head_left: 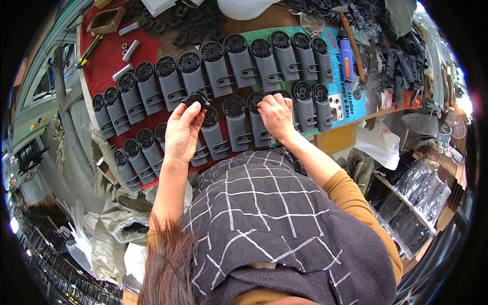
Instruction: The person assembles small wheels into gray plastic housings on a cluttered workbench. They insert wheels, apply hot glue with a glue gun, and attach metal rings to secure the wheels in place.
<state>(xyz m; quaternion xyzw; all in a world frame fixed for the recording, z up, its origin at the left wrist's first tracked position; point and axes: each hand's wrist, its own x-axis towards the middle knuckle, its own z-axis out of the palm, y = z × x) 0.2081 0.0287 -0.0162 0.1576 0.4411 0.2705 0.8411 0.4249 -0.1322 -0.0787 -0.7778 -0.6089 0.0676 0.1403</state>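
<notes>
Two rows of grey plastic tube-shaped parts (191, 76) lie across the bench, each with a round black slotted end and a looped clip on its side. My left hand (183, 127) pinches small black round plastic pieces (197, 99) above the near row; how many is unclear. My right hand (277, 114) is closed, with its fingertips down at the round end of a near-row grey part (257, 119). Whatever sits between those fingertips is hidden. Just left of that part lies another grey part (235, 122).
Loose black pieces (190, 25) are heaped at the back, beside a white tub (249, 7). A purple-handled tool (346, 56) and a hammer (353, 43) lie at the right. Metal tubes (131, 51), a yellow cutter (90, 51) and a wooden box (105, 21) sit at the left.
</notes>
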